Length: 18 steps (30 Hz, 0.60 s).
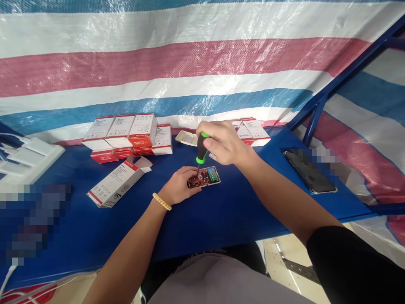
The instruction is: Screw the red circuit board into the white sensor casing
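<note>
My right hand (221, 141) is closed around the black and green handle of a screwdriver (201, 152), held upright with its shaft pointing down. The tip reaches a small open electronic device (204, 177) with a red circuit board and a greenish display. Whether the tip sits in a screw is too small to tell. Against the blue table, my left hand (182, 185) grips the device by its left end, fingers over the far edge and thumb along the near one. Behind the screwdriver lies a cream plastic cover (186, 138), partly hidden by my right hand.
Several white and red boxes (122, 131) are stacked at the back left, with an opened box (118, 181) lying before them. More boxes (255, 131) stand behind my right hand. A phone (308, 171) lies at right; a white power strip (30, 158) is at left.
</note>
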Motion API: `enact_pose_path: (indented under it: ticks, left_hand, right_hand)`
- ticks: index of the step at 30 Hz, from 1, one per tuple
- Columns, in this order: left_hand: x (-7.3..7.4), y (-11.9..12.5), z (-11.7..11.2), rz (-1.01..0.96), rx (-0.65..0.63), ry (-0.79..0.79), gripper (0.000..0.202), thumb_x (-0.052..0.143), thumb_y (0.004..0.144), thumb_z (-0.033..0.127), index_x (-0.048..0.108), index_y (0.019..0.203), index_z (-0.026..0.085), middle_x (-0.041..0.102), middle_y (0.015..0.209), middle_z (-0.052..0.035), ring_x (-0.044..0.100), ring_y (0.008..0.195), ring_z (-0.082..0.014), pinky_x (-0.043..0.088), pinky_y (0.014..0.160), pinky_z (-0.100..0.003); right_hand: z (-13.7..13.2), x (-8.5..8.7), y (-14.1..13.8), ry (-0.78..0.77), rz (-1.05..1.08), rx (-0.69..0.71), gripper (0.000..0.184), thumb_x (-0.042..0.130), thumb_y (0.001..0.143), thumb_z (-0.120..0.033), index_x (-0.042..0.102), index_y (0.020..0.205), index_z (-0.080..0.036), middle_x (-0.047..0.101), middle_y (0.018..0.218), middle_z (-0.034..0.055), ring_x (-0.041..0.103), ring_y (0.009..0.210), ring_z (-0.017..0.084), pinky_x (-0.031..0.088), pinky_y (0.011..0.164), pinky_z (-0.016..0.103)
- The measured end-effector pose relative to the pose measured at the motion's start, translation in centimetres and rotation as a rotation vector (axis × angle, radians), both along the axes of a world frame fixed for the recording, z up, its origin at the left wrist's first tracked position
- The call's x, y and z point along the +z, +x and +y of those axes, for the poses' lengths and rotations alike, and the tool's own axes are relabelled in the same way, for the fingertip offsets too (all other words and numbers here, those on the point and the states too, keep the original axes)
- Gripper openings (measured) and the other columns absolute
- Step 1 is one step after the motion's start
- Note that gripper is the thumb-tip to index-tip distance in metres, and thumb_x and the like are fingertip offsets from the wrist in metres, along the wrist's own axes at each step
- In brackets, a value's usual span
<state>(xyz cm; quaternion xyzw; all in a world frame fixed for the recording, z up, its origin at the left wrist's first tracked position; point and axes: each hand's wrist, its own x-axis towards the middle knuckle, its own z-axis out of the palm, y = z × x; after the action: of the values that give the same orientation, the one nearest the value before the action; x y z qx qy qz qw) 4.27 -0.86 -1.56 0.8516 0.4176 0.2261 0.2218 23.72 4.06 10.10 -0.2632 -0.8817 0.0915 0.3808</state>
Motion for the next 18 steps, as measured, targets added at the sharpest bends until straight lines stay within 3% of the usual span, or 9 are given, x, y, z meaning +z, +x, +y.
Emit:
enact_pose_path:
  ticks: [3,6,10,14,16,18]
  left_hand:
    - [0.0,0.0,0.0,0.002,0.004,-0.002,0.041,0.074,0.073,0.031,0.06,0.109,0.017,0.061,0.122,-0.0106,0.059,0.113,-0.0246,0.049,0.1,-0.041]
    - [0.0,0.0,0.0,0.011,0.003,0.004,0.041,0.074,0.074,0.031,0.06,0.11,0.018,0.06,0.123,-0.0106,0.059,0.113,-0.0248,0.049,0.1,-0.041]
    - [0.1,0.1,-0.1,0.03,0.004,0.016,0.041,0.073,0.075,0.032,0.059,0.112,0.018,0.06,0.123,-0.0108,0.058,0.115,-0.0253,0.048,0.101,-0.042]
    - [0.0,0.1,-0.2,0.051,0.004,0.027,0.042,0.072,0.076,0.033,0.059,0.112,0.017,0.06,0.124,-0.0111,0.057,0.115,-0.0258,0.049,0.1,-0.042]
    - [0.0,0.1,-0.2,0.058,0.005,0.029,0.041,0.072,0.076,0.033,0.059,0.112,0.017,0.06,0.123,-0.0112,0.057,0.115,-0.026,0.049,0.1,-0.042]
    - [0.0,0.1,-0.2,0.059,0.008,0.028,0.041,0.073,0.075,0.033,0.06,0.11,0.016,0.06,0.122,-0.0112,0.058,0.114,-0.0258,0.049,0.1,-0.042]
  right_hand:
    - [-0.1,0.3,0.0,-0.034,0.048,0.106,0.042,0.025,0.098,-0.038,0.059,0.1,-0.013,0.065,0.087,0.0063,0.058,0.077,0.013,0.044,0.074,0.027]
    - [-0.3,-0.5,-0.3,-0.092,0.117,0.117,0.036,0.031,0.098,-0.035,0.055,0.116,-0.014,0.065,0.101,0.007,0.061,0.088,0.012,0.046,0.079,0.026]
    - [-0.3,-3.0,-0.8,-0.121,0.308,0.014,0.035,0.045,0.096,-0.044,0.049,0.114,-0.015,0.064,0.094,0.0064,0.062,0.076,0.01,0.048,0.065,0.022]
    - [-0.1,-4.7,-1.0,0.075,0.547,0.051,0.034,0.064,0.086,-0.042,0.055,0.106,-0.015,0.065,0.088,0.0044,0.063,0.072,0.011,0.05,0.059,0.022]
    - [-0.1,-4.5,-1.0,0.1,0.572,0.122,0.027,0.057,0.092,-0.036,0.058,0.11,-0.016,0.067,0.097,0.006,0.066,0.079,0.012,0.053,0.065,0.023]
    - [-0.4,-3.9,-1.0,0.03,0.529,0.192,0.024,0.047,0.097,-0.028,0.06,0.114,-0.018,0.066,0.108,0.0071,0.065,0.095,0.013,0.055,0.078,0.026]
